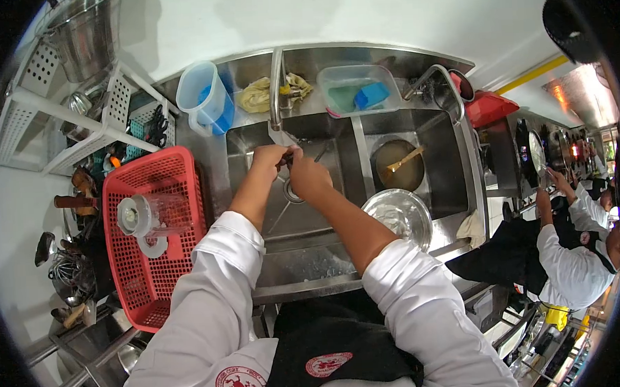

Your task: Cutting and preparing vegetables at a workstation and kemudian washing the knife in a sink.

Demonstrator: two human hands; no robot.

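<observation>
Over the left basin of a steel double sink [355,272], my left hand [272,161] and my right hand [309,175] meet just below the faucet [276,91]. Both hold a small item whose handle they mostly hide; a flat, pale, blade-like part [281,137] sticks out beyond the fingers towards the spout. What kind of item it is, I cannot tell. In the right basin a round pan [386,159] holds cloudy liquid with a wooden-handled utensil [406,159] in it. A shiny metal bowl [399,215] rests at the near edge of that basin.
A red plastic basket [153,283] with clear containers [134,216] stands left of the sink. Behind are a plastic pitcher [196,94], a yellowish cloth [255,96] and a clear tub [336,78] with a blue sponge [371,95]. Utensils hang at far left. Co-workers stand at right by the stoves.
</observation>
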